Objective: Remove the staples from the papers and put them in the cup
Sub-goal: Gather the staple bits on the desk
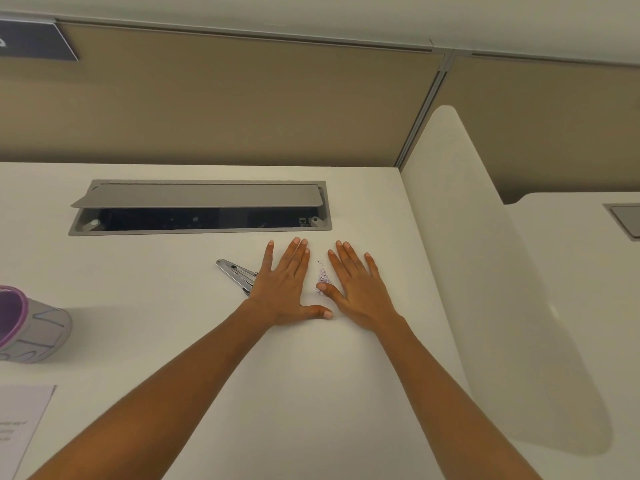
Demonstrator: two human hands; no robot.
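Paper [20, 424] with faint printed lines lies at the lower left corner of a white desk [173, 289], partly cut off by the frame edge. Above it, at the left edge, a grey cup [38, 329] with a purple rim and purple interior stands on the desk, well apart from both hands. Farther back, a grey cable hatch [199, 207] is set into the desk surface, its lid propped open over a dark recess. Nearer the middle, a metal staple remover [235, 274] lies on the desk, its near end hidden under the outer edge of the left hand [289, 284]. That hand rests palm down and flat, fingers spread and thumb pointing right, gripping nothing. Just to its right, in the narrow gap between the two hands, a small cluster of staples [323, 277] sits on the desk, touching or nearly touching the thumb of the right hand [360, 287]. The right hand also lies flat and open, fingers extended, empty. Both bare forearms reach in from the bottom of the frame. At right, a white curved divider [485, 271] rises from the desk, with tan partition panels [242, 105] behind.
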